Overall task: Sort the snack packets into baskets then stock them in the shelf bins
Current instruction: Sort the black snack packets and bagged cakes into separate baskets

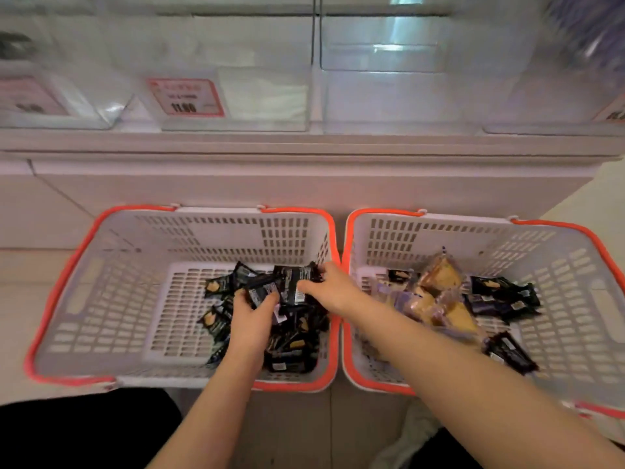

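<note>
Two white baskets with orange rims stand side by side on the floor. The left basket (pixel 111 299) holds a heap of black snack packets (pixel 294 346) at its right side. The right basket (pixel 568 299) holds clear-wrapped yellow pastries (pixel 439 275) mixed with black packets (pixel 504 292). My left hand (pixel 252 316) grips a black packet (pixel 262 292) over the heap. My right hand (pixel 333 287) reaches across from the right and pinches another black packet (pixel 294 282) beside it.
A white shelf unit rises right behind the baskets, with clear plastic shelf bins (pixel 389 96) on top. A red price tag (pixel 186 96) hangs on one bin front. Pale floor shows at the left, and dark clothing at the bottom left.
</note>
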A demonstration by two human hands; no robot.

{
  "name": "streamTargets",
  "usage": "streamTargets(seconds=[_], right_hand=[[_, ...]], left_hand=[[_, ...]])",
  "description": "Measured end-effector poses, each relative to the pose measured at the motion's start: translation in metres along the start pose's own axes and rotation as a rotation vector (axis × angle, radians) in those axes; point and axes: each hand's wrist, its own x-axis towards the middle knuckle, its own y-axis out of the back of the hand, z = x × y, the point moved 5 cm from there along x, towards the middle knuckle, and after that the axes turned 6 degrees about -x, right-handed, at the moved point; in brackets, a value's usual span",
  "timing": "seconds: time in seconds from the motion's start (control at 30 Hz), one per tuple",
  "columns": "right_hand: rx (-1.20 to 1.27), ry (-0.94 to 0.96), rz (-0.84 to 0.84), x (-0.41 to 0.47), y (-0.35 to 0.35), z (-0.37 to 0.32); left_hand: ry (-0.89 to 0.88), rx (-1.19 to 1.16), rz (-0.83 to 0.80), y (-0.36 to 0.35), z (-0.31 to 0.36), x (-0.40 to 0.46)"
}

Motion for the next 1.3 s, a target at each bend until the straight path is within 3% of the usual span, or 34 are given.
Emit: streamTargets(seconds=[0.13,0.27,0.33,0.4,0.43,0.5,0.63,0.77,0.93,1.13,1.3], right_hand=[[-0.093,-0.064,0.079,-0.009,-0.049,0.016],[-0.247,0.059,0.034,-0.021,-0.058,0.015],[-0.327,0.135,0.049,-0.025,-0.048,0.014],[-0.342,0.175,0.064,-0.028,-0.033,0.016],[-0.342,0.188,0.076,-0.029,-0.025,0.017],[-0.345,0.204,0.105,-0.03,-0.008,0.022],[-0.443,0.213,0.13,-0.027,0.031,0.031],[-0.603,0.207,0.114,-0.024,0.087,0.044],[-0.706,-0.004,0.086,-0.039,0.166,0.114],[-0.555,-0.479,0.248,-0.078,0.226,0.269],[-0.638,-0.651,-0.024,-0.067,0.215,0.366]], left_hand=[[-0.071,0.011,0.054,0.022,-0.003,0.01],[-0.256,0.292,0.027,0.021,-0.009,0.008],[-0.296,0.592,-0.097,0.013,-0.023,0.009],[-0.229,0.927,-0.307,0.005,-0.041,0.008],[-0.166,0.987,-0.394,0.003,-0.045,0.006],[-0.128,0.938,-0.478,-0.005,-0.043,0.0],[-0.508,0.783,-0.395,-0.038,0.009,-0.018],[-0.819,0.734,-0.51,-0.094,0.055,-0.053],[-0.921,0.816,-0.719,-0.18,0.049,-0.078],[-0.95,1.22,-1.034,-0.285,-0.019,-0.097],[-1.004,1.495,-1.253,-0.363,-0.075,-0.112]])
